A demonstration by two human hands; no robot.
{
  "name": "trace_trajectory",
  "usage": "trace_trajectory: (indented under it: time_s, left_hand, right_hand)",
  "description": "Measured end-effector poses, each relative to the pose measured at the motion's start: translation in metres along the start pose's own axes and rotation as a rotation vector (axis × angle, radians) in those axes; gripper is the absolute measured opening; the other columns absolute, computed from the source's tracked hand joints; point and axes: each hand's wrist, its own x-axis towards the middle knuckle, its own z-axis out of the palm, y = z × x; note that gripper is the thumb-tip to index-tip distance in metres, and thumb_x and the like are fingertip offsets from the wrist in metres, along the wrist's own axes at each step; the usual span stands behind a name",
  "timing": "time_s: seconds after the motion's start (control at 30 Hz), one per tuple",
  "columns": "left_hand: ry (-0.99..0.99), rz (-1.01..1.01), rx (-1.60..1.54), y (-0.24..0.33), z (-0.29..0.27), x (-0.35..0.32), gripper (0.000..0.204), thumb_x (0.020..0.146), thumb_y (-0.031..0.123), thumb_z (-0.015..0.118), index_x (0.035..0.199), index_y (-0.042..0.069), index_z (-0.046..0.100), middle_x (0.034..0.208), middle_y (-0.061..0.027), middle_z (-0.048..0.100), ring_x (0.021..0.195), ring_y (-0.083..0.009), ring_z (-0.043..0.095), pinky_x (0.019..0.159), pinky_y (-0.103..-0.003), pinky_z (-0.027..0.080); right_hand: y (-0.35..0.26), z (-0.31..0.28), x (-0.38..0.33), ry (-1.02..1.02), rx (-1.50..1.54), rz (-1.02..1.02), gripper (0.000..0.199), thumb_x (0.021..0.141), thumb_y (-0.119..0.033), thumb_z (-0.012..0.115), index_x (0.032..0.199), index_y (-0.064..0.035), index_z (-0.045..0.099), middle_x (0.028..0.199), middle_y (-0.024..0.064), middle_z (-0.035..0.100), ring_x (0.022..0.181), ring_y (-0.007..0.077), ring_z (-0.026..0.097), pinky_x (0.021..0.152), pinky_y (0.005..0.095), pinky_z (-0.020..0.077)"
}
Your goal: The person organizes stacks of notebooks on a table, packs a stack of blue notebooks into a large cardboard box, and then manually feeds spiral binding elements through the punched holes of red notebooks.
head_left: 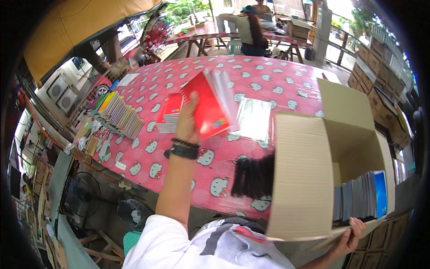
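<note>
My left hand is closed around a bundle of red-covered notebooks, lifted over the table with pale pages fanned at its far side. Beside it, a stack of more red notebooks lies on the table. At the lower right, my right hand grips the near edge of an open cardboard box. Inside that box stands a row of books, the end one with a blue cover. Clear plastic sleeves lie between the bundle and the box.
A pink patterned cloth covers the table. Several notebooks stand in a row at its left. Black bristly strips lie against the box. Stacked cartons line the right side. A person is at a far table.
</note>
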Motion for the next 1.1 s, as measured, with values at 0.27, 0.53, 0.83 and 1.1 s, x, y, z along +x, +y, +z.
trace_trajectory:
  time_s: [0.27, 0.53, 0.83, 1.1]
  left_hand:
    - [0.414, 0.064, 0.225, 0.138, -0.310, 0.002, 0.046, 0.084, 0.034, 0.063, 0.115, 0.003, 0.050, 0.107, -0.0094, 0.061, 0.092, -0.0219, 0.062, 0.079, -0.037, 0.052]
    - [0.560, -0.211, 1.231, 0.132, -0.377, 0.122, 0.087, 0.068, 0.056, 0.071, 0.123, -0.007, 0.045, 0.108, -0.0186, 0.061, 0.093, -0.0287, 0.062, 0.081, -0.038, 0.049]
    - [0.272, -0.394, 1.639, 0.071, -0.371, 0.151, 0.085, 0.074, 0.055, 0.061, 0.129, -0.005, 0.039, 0.126, -0.0281, 0.046, 0.119, -0.0379, 0.044, 0.099, -0.041, 0.036]
    - [0.440, 0.355, 1.865, 0.088, -0.306, 0.163, 0.066, 0.086, 0.045, 0.054, 0.130, -0.003, 0.040, 0.127, -0.0253, 0.047, 0.119, -0.0350, 0.045, 0.098, -0.039, 0.036]
  right_hand:
    - [-0.039, 0.040, 0.016, 0.144, -0.186, 0.168, 0.021, 0.091, -0.011, 0.040, 0.095, 0.0038, 0.055, 0.091, 0.0098, 0.054, 0.087, 0.0175, 0.049, 0.083, 0.0319, 0.0386]
    - [-0.008, 0.025, 0.005, 0.146, -0.149, 0.324, 0.021, 0.089, -0.015, 0.042, 0.091, 0.0014, 0.056, 0.083, 0.0075, 0.052, 0.079, 0.0166, 0.049, 0.075, 0.0292, 0.0384]
    - [-0.034, 0.016, 0.008, 0.181, -0.235, 0.276, 0.018, 0.087, -0.013, 0.045, 0.085, 0.0010, 0.057, 0.075, 0.0060, 0.051, 0.074, 0.0145, 0.048, 0.071, 0.0265, 0.0377]
    - [-0.053, 0.038, 0.019, 0.298, -0.250, 0.290, 0.017, 0.084, -0.012, 0.047, 0.078, -0.0019, 0.060, 0.073, 0.0057, 0.054, 0.074, 0.0179, 0.049, 0.091, 0.0332, 0.0316]
